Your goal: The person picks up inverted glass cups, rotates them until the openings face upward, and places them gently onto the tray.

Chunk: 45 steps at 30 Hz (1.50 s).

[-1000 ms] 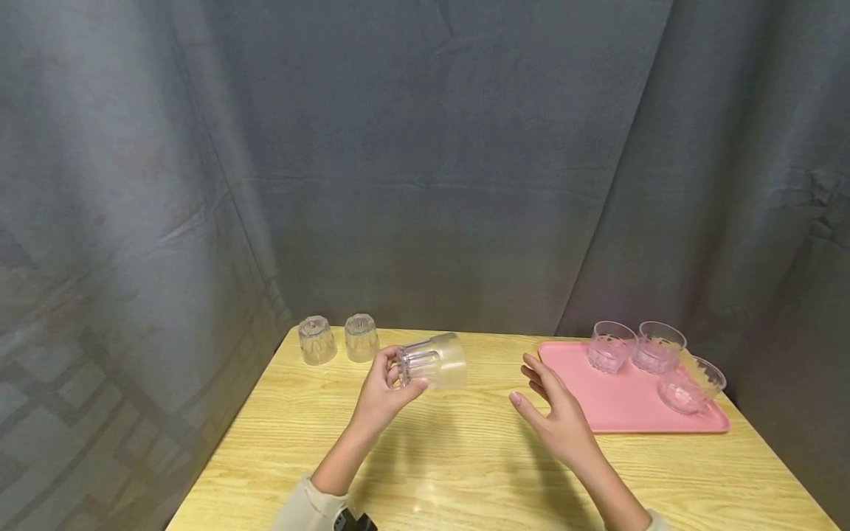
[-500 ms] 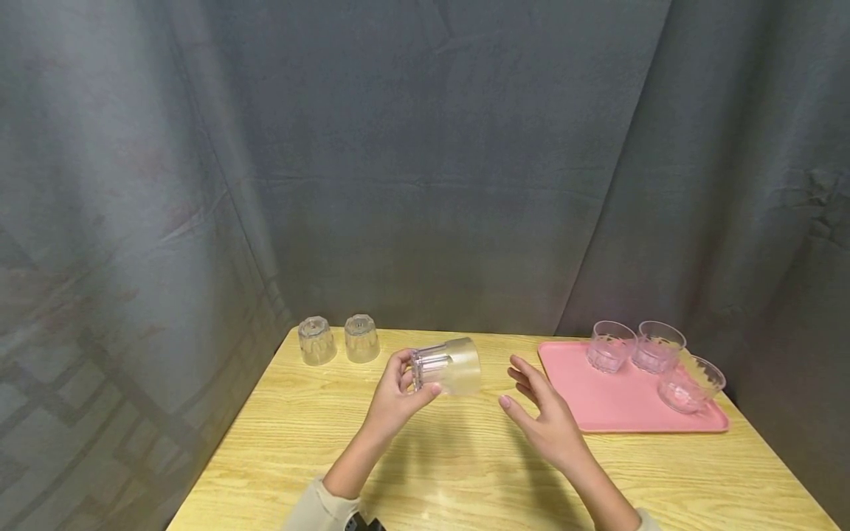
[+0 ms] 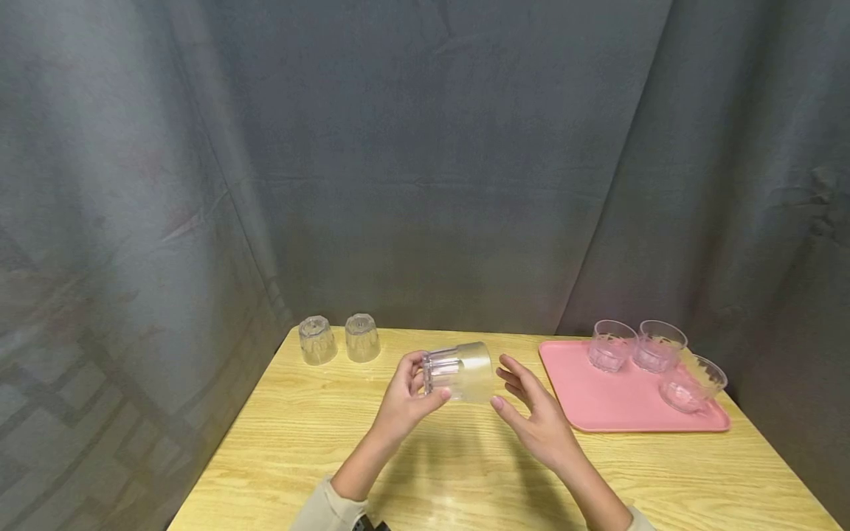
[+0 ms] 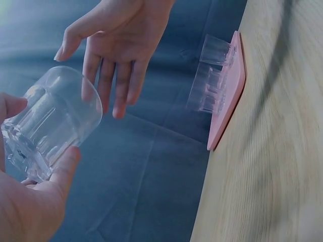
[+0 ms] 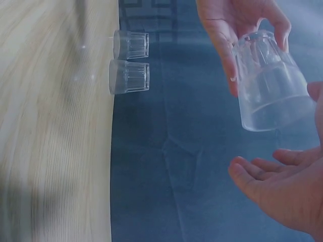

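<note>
My left hand grips a clear glass tumbler near its base, thumb on one side and fingers on the other. The tumbler lies on its side above the table, its rim toward the right. Close to that rim is my right hand, fingers spread and relaxed, holding nothing. In the left wrist view the right fingers appear just beyond the rim; whether they touch it I cannot tell. The right wrist view shows the tumbler between both hands.
Two upside-down tumblers, one beside another, stand at the table's back left. A pink tray at the right bears three upright clear glasses, the nearest one wider. Grey curtains enclose the table.
My left hand has moved right with the tumbler. My right hand has shifted left, so the tumbler's rim and the right fingers are now much closer. The tray and other glasses stay put.
</note>
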Available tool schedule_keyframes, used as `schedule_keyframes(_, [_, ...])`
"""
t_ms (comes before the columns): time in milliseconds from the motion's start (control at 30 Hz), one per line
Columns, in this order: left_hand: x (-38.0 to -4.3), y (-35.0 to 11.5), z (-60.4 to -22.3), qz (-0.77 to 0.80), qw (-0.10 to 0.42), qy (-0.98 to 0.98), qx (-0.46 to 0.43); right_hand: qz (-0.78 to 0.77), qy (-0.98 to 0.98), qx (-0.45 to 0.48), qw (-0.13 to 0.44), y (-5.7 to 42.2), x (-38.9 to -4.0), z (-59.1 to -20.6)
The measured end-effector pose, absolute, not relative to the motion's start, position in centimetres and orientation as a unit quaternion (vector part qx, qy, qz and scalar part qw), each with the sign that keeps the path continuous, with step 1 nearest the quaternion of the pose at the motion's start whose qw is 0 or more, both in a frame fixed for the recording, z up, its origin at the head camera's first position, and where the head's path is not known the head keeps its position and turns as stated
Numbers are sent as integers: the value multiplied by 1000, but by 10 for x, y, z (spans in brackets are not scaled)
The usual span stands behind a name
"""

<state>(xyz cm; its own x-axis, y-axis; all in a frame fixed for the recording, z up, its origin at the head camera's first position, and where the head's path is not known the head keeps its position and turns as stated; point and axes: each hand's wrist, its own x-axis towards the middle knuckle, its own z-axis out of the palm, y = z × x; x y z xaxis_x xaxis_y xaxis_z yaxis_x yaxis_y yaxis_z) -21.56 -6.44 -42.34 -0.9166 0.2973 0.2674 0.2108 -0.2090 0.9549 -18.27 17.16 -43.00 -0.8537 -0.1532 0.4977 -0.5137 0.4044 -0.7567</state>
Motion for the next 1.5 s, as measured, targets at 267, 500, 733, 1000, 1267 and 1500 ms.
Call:
schedule_keyframes(267, [-214, -59, -423, 755, 43, 619, 211, 509, -818, 204, 173, 169, -181, -426])
schedule_keyframes(500, [-214, -56, -425, 762, 48, 603, 233, 532, -794, 233, 181, 168, -180, -425])
schedule_keyframes(733, [-215, -55, -426, 764, 53, 584, 269, 558, -775, 255, 152, 170, -180, -424])
schedule_keyframes(1000, [-213, -52, -425, 762, 60, 580, 280, 586, -758, 263, 111, 173, -180, -424])
schedule_keyframes(1267, [-214, -46, -425, 764, 63, 576, 283, 592, -757, 257, 99, 177, -180, -424])
schedule_keyframes(1500, [-217, -45, -426, 756, 73, 588, 280, 585, -763, 252, 109, 181, -181, -425])
